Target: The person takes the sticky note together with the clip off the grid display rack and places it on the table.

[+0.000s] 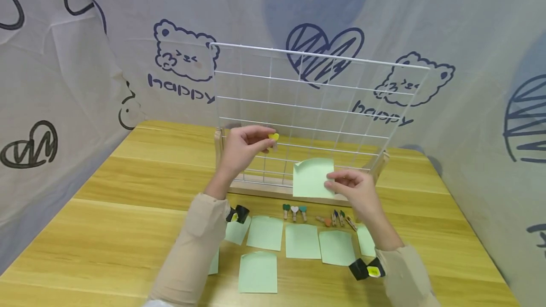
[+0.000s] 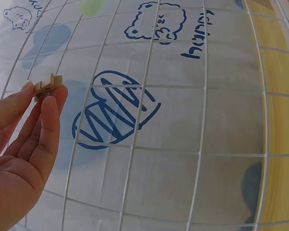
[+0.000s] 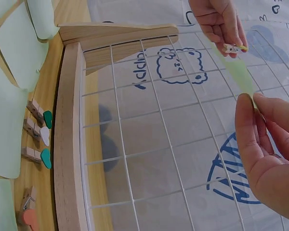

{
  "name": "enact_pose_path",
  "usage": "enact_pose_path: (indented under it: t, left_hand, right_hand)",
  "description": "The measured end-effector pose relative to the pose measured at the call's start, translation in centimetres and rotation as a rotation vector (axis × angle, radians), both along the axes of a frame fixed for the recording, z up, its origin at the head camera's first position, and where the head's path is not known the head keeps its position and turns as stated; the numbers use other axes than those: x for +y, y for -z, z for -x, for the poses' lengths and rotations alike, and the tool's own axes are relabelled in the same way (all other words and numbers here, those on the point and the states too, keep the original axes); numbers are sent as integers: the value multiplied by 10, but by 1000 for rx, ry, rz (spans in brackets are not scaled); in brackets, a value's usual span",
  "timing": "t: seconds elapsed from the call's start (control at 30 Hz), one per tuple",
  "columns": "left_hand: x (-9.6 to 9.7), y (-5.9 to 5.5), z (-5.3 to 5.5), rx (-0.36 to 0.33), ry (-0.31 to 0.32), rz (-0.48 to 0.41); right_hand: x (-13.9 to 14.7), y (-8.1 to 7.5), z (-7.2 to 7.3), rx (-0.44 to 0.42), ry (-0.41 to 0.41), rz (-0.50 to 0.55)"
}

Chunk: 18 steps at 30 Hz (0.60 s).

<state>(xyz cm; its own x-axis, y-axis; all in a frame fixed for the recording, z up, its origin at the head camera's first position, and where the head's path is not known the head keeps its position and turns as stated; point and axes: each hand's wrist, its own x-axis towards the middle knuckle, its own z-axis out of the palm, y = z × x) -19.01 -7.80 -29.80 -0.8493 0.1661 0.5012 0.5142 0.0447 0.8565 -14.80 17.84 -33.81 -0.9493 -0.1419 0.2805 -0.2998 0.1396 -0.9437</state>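
Observation:
My left hand (image 1: 244, 148) pinches a small wooden clothespin (image 2: 48, 86) that carries a yellow heart (image 1: 274, 136). It is held before the white wire grid (image 1: 315, 105), left of centre. My right hand (image 1: 351, 186) pinches a light green sticky note (image 1: 313, 179) by its right edge, between thumb and fingers. The note hangs upright in front of the grid's lower part, with its top left corner curled. In the right wrist view the note (image 3: 238, 72) shows nearly edge-on, and the left hand (image 3: 219, 21) with the clothespin is beyond it.
Several green sticky notes (image 1: 264, 232) lie on the wooden table (image 1: 106, 231). Behind them are clothespins with green, white and teal hearts (image 1: 294, 210), and more clothespins (image 1: 337, 218) to the right. A wooden base (image 1: 260, 188) holds the grid. A printed cloth (image 1: 256, 8) hangs behind.

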Motion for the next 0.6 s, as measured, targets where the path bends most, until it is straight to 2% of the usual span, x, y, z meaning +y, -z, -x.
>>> enact_pose_path:
  t: [0.4,0.6]
  left_hand:
    - [6,17,0,-84,20,-8]
    - [8,27,2,-100,25,-14]
  right_hand:
    - [5,10,-13,-76,-43,-32]
    - [10,18,-17,-85,-93,17]
